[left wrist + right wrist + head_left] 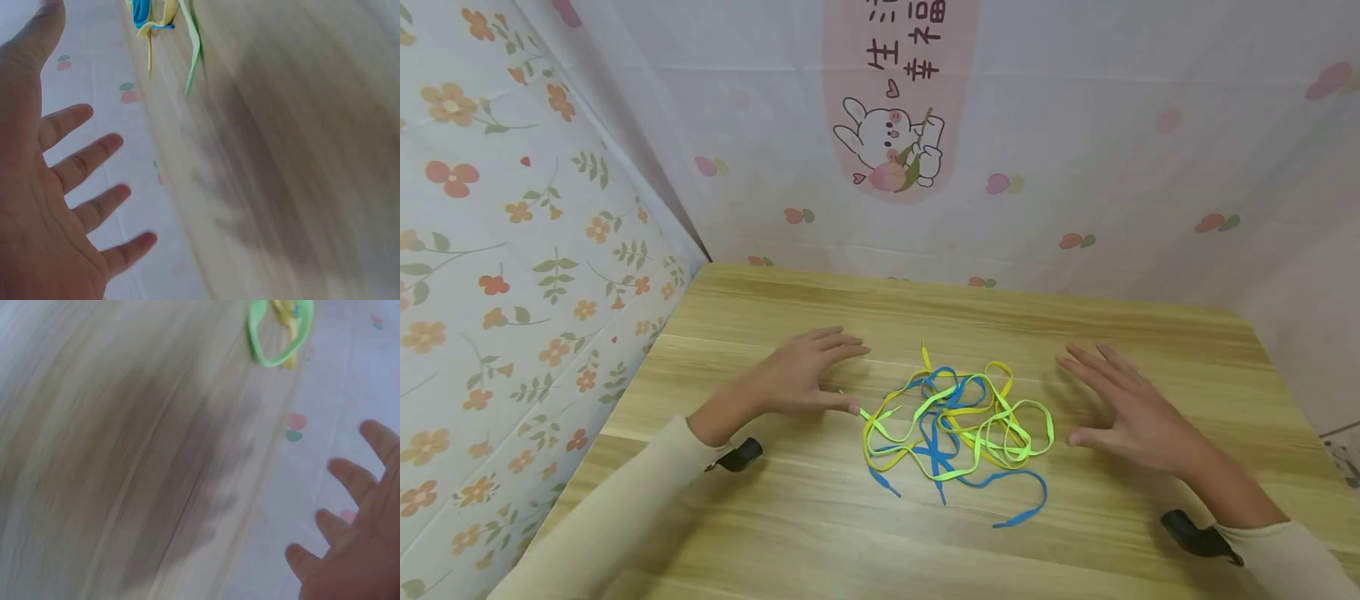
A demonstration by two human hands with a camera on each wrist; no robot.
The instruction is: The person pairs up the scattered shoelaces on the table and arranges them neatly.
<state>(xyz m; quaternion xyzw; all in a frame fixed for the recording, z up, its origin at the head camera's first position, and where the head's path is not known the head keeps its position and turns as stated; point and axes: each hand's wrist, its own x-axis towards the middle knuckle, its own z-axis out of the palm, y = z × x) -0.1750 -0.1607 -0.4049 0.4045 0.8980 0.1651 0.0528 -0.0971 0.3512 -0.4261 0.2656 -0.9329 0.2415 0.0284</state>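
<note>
A loose tangle of flat shoelaces lies on the wooden table (820,533): a blue shoelace (1019,518), a yellow shoelace (1000,367) and a neon green shoelace (1049,425) loop over one another. To the left of the pile my left hand (790,375) is held with fingers spread, its thumb close to a green lace end (194,56). My right hand (1131,408) hovers on the other side, fingers apart, near a green loop (255,337). Both hands hold nothing, and each casts a shadow on the wood.
Behind the table hangs a pale cloth (1075,125) with a printed rabbit and fruit. A flower-patterned cloth (497,283) covers the left side. Dark straps with black pieces (1198,537) sit at both wrists.
</note>
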